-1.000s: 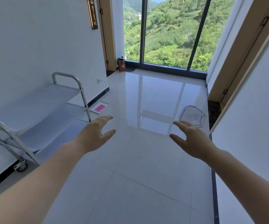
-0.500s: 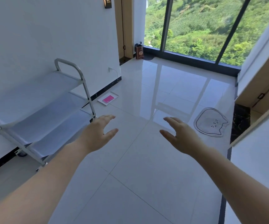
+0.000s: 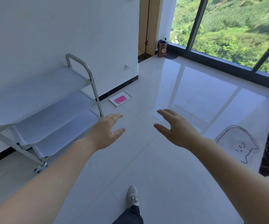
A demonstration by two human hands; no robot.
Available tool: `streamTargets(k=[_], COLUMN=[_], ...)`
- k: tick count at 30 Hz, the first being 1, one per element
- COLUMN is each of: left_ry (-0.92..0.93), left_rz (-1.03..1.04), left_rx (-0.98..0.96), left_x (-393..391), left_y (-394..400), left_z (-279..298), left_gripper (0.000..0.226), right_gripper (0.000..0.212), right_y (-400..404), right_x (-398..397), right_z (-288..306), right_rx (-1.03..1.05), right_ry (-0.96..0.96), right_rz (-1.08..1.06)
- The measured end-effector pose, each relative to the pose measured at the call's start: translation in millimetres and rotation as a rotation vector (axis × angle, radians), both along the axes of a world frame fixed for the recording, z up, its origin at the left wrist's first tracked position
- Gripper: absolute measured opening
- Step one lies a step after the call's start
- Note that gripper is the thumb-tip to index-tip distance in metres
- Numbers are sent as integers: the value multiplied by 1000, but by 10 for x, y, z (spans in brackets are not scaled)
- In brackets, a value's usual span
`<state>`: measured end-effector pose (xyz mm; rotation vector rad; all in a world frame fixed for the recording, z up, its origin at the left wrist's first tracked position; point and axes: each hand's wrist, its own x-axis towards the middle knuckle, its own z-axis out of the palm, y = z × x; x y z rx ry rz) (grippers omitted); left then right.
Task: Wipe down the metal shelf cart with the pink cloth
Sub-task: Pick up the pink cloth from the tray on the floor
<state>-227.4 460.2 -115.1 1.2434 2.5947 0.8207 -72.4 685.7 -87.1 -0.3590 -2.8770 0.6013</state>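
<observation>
Fingers of left hand (image 3: 105,131) and right hand (image 3: 177,128) spread, holding nothing; pink cloth (image 3: 120,99) beyond metal shelf cart (image 3: 49,101).

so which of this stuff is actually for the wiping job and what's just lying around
For the job:
- metal shelf cart, against the wall
- pink cloth, folded on a white tray on the floor
- left hand and right hand, both open and holding nothing

Just lying about:
- cat-shaped mat
- brown paper bag by the window
</observation>
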Motion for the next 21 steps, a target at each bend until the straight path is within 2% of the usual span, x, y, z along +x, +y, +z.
streamTargets(k=[8, 12, 21], left_ry=[-34, -53, -61], left_rz=[7, -38, 46], left_rx=[-19, -24, -59], left_x=[-1172, -1536, -2090], left_y=[1146, 1670, 3042], left_z=[65, 35, -277], left_gripper=[53, 52, 51], right_gripper=[57, 55, 55], right_y=[1196, 1776, 3304], right_x=[-883, -1143, -2017], right_z=[-72, -115, -362], right_rx=[40, -11, -25], right_ry=[-27, -22, -39], right_rz=[-53, -120, 4])
